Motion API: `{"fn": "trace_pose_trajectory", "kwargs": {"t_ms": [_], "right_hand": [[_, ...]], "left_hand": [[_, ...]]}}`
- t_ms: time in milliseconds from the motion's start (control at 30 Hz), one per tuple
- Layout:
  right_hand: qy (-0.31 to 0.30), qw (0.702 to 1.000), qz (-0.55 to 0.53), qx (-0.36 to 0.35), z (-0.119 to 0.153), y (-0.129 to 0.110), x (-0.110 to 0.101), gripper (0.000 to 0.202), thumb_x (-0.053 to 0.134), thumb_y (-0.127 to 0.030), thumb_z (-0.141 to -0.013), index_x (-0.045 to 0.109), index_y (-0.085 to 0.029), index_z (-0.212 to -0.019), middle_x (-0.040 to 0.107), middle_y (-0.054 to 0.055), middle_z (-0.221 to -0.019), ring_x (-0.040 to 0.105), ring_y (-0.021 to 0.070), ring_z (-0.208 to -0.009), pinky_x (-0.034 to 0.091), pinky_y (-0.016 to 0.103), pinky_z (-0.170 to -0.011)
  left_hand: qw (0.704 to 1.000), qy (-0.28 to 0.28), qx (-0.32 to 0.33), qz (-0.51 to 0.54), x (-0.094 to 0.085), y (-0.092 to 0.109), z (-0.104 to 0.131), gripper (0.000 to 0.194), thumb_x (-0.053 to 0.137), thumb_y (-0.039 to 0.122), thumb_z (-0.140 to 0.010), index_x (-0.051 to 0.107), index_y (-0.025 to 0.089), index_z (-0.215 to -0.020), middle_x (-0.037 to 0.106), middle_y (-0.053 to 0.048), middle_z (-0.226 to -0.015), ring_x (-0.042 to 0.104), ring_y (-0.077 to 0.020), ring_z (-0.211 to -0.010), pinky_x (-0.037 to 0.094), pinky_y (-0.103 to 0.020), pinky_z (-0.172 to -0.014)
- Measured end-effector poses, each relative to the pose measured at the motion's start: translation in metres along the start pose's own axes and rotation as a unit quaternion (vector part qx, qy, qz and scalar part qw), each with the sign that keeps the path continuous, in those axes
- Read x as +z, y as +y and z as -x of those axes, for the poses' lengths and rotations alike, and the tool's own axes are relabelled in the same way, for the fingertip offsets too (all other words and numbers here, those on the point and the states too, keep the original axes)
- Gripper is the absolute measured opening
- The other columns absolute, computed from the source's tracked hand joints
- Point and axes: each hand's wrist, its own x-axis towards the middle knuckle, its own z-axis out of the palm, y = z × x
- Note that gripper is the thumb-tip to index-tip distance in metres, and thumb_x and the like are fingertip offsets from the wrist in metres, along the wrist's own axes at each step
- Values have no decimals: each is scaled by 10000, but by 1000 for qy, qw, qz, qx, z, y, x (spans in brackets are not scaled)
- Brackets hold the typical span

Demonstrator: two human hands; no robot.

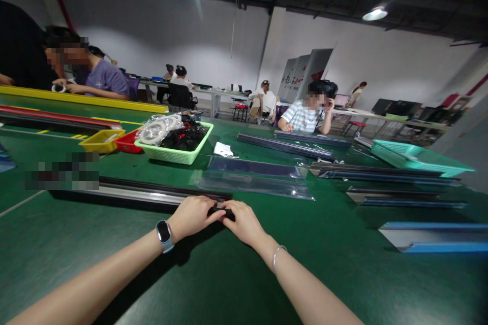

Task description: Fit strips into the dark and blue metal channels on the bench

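Observation:
A long dark channel-shaped profile [141,195] with a silvery inner face lies on the green table [236,274]. Both hands are at its right end. My left hand [194,215], with a smartwatch on the wrist, has its fingers closed over the profile's near edge. Touching it at the thumb, my right hand [242,221], with a silver bangle on the wrist, pinches the very end of the profile. The fingertips of both hands are partly hidden. Behind the hands lie flat clear plastic sleeves [255,183].
A light green basket [175,155] holds bagged white rings and black parts, beside red [129,142] and yellow trays [101,141]. More profiles [438,236] and a turquoise basket [423,157] are on the right. A person in a striped shirt [305,117] sits across the table; others sit left and behind.

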Motion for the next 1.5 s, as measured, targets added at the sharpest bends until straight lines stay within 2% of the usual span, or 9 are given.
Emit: {"fn": "trace_pose_trajectory", "kwargs": {"t_ms": [233, 367, 567, 733, 933, 1067, 1233, 1433, 1500], "right_hand": [[-15, 1000, -6, -12, -1, -2, -1, 252, 585, -277, -807, 597, -228, -1054, 638, 28, -1097, 575, 179, -1010, 401, 328, -892], [-10, 1000, -11, -11, -1, -2, 0, 239, 594, -309, -804, 607, -223, -1027, 644, 29, -1086, 577, 184, -1009, 397, 329, -894], [-13, 1000, -6, -7, -1, -2, 0, 238, 592, -310, -803, 608, -225, -1025, 647, 33, -1079, 579, 185, -1003, 393, 327, -894], [-9, 1000, -13, -2, -1, -6, -1, 231, 598, -272, -787, 604, -232, -1014, 655, 22, -1056, 585, 175, -988, 396, 314, -886], [1, 999, -27, 33, -2, -12, 4, 250, 581, -202, -744, 633, -245, -985, 651, 5, -1075, 587, 168, -999, 402, 293, -895], [-2, 997, -29, 74, -5, -12, 7, 271, 597, -220, -707, 651, -232, -973, 649, 10, -1090, 597, 179, -990, 411, 282, -905], [-22, 997, 19, 72, -9, -16, 5, 320, 621, -216, -676, 639, -209, -996, 655, 36, -1073, 599, 200, -983, 413, 298, -893], [-33, 996, 53, 62, -12, -21, 3, 189, 606, -220, -725, 641, -218, -910, 669, 41, -1017, 612, 206, -938, 436, 298, -827], [-34, 996, 52, 64, -12, -22, 4, 206, 590, -202, -738, 633, -216, -939, 664, 43, -1024, 606, 202, -955, 436, 297, -836]], "left_hand": [[999, -3, -15, -34, -4, 3, -1, 542, 299, 567, -881, 673, 175, -853, 691, -94, -796, 642, -238, -760, 445, -311, -654], [1000, 8, -4, -25, -1, 1, 2, 531, 305, 560, -885, 664, 167, -892, 687, -92, -820, 637, -223, -792, 453, -307, -696], [999, 27, 16, 2, 4, -4, 8, 395, 392, 497, -883, 625, 191, -969, 674, -64, -909, 618, -207, -871, 459, -313, -781], [999, 38, 29, 20, 3, -3, 8, 341, 414, 472, -884, 618, 212, -969, 670, -44, -928, 613, -185, -880, 459, -288, -793], [998, 62, 28, -12, 8, -3, 9, 349, 431, 462, -877, 625, 172, -902, 665, -69, -872, 610, -198, -845, 465, -305, -768], [996, 75, 27, -43, 13, -4, 9, 348, 452, 452, -867, 617, 148, -823, 654, -79, -810, 604, -205, -799, 467, -310, -723], [997, 68, 16, -40, 11, -3, 8, 430, 392, 502, -878, 618, 148, -788, 649, -84, -783, 594, -208, -796, 462, -315, -708], [998, 52, 11, -29, 6, 0, 7, 414, 385, 485, -887, 618, 154, -800, 635, -78, -798, 586, -202, -812, 457, -312, -727], [998, 49, 12, -26, 6, 0, 7, 410, 385, 482, -888, 616, 154, -806, 633, -79, -799, 585, -203, -819, 457, -314, -732]]}}
